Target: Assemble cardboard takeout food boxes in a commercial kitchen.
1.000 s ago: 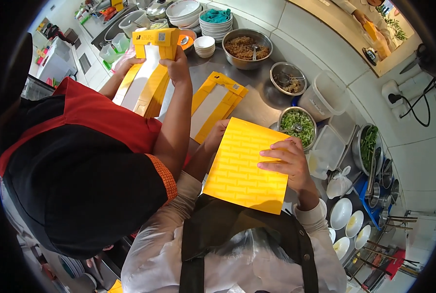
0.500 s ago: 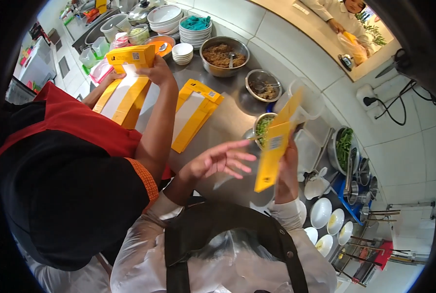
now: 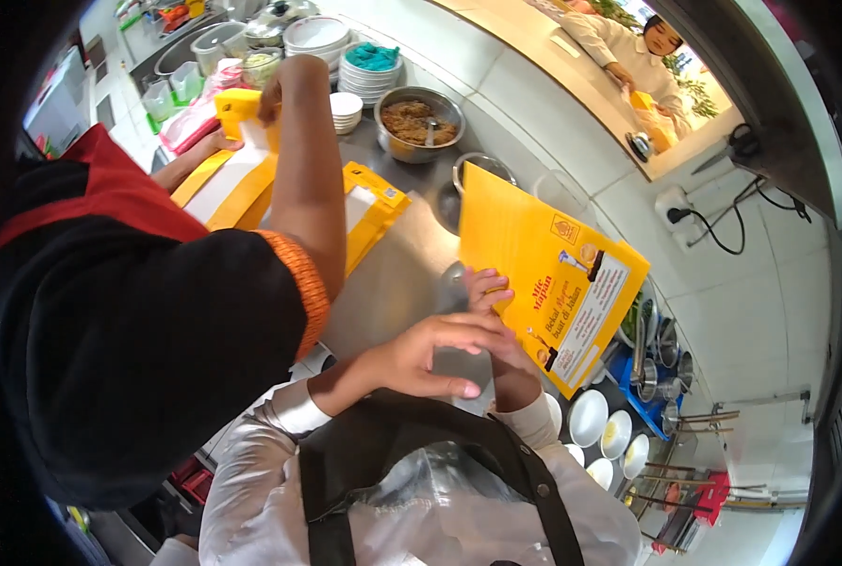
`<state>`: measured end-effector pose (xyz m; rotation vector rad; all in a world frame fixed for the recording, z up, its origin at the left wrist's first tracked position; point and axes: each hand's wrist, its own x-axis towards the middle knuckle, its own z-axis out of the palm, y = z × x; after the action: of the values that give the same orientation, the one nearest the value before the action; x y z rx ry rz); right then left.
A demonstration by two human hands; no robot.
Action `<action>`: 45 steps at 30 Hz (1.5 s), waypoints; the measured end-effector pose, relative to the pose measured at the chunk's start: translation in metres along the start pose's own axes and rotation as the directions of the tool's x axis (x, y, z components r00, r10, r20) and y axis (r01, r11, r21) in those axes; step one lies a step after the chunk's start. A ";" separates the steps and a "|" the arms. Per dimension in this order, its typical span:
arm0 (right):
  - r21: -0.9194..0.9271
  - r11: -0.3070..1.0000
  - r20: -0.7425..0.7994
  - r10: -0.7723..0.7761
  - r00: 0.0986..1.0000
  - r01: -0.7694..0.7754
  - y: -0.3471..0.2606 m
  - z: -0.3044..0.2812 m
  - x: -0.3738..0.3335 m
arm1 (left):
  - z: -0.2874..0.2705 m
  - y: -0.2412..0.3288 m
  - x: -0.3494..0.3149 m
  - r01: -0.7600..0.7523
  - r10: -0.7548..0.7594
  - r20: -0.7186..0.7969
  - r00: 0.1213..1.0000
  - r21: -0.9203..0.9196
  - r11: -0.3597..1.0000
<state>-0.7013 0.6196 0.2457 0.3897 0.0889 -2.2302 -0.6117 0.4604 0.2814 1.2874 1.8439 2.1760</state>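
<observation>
A flat yellow folding carton (image 3: 506, 226) with a printed broad face stands tilted in front of me, gripped along its left edge by my right hand (image 3: 490, 288). Part of that hand is covered by my left hand (image 3: 435, 351), which crosses in front of it. The left hand holds nothing; its thumb and fingers are apart. Whether its fingertips touch the right hand I cannot tell. On the steel counter (image 3: 369, 307) to the left lie more flat yellow cartons (image 3: 376, 222), partly behind a co-worker's arm.
At my left, a co-worker (image 3: 303, 160) handles another yellow carton (image 3: 215, 189). Along the wall stand a bowl of brown food (image 3: 410, 123), stacked plates (image 3: 369, 80) and small white bowls (image 3: 346, 111). White oval bowls (image 3: 588, 418) sit at the right. Another person (image 3: 619, 52) is beyond the opening.
The carton in my right hand has turned from nearly edge-on to show its broad face. My left hand has moved right and nearer, across my right hand. The co-worker's arm has risen.
</observation>
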 end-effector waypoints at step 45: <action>-0.885 0.463 -0.230 -0.521 0.822 0.045 0.049 -0.206 -0.043 | 0.076 -0.187 -0.097 0.801 -0.680 -0.631 0.374 0.590 -0.107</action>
<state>-0.5872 0.6603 0.0667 0.3548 1.6100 -2.0268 -0.5926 0.5315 0.0694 -0.2681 2.7695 0.5548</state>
